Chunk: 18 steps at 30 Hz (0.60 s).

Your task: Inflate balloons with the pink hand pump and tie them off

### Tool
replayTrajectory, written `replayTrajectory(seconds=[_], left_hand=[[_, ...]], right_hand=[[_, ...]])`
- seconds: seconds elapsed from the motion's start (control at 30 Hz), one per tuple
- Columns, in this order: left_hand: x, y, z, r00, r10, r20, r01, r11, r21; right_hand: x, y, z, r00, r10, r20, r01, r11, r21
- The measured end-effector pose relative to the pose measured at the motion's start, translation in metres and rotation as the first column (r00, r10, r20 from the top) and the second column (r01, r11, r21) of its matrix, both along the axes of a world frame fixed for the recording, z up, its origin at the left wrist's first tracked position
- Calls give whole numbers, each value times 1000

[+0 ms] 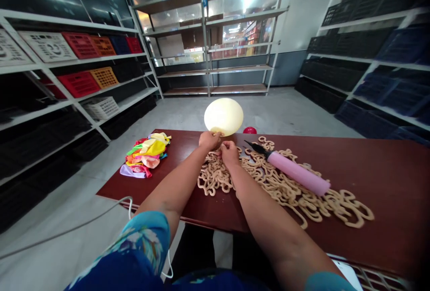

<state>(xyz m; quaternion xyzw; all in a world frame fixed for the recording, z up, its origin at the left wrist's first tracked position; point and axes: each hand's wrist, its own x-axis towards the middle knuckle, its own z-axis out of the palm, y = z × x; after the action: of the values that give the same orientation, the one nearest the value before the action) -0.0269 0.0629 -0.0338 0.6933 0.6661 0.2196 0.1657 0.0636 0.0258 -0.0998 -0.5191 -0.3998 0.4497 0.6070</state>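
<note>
A pale yellow inflated balloon (223,115) stands over the far edge of the table. My left hand (210,140) is closed on the balloon's neck at its lower side. Just to the right and a little lower, my right hand (230,153) has its fingers pinched together; what lies between them is too small to make out. Beneath both hands spreads a pile of tan, curly ring-like pieces (215,172). A pink hand pump (298,173) with a black nozzle rests on the pile to the right.
Flat balloons of several colours (148,153) lie heaped on the left of the dark red table (386,179). A red round object (249,130) shows past the far edge. Shelves with crates (79,84) line both sides, and a metal rack (204,49) stands behind. A cable (83,224) runs at left.
</note>
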Motion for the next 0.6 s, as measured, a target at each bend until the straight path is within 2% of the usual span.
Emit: replayTrajectory(seconds=[0.13, 0.23, 0.4, 0.5, 0.6], left_hand=[[-2, 16, 4, 998, -68, -13, 67, 995, -75], [-21, 22, 6, 996, -25, -90, 19, 998, -63], [-84, 30, 21, 937, 172, -304, -193, 980, -38], [-126, 33, 32, 853, 262, -451, -316, 948, -47], [-161, 34, 36, 784, 306, -540, -384, 923, -36]], right_hand=[[1, -2, 1, 999, 18, -26, -18, 1000, -3], [0, -2, 1, 1000, -8, -4, 8, 1000, -14], [1, -2, -3, 999, 7, 44, -6, 1000, -6], [1, -1, -4, 997, 23, 68, -23, 1000, -3], [0, -1, -3, 993, 34, 116, -34, 999, -6]])
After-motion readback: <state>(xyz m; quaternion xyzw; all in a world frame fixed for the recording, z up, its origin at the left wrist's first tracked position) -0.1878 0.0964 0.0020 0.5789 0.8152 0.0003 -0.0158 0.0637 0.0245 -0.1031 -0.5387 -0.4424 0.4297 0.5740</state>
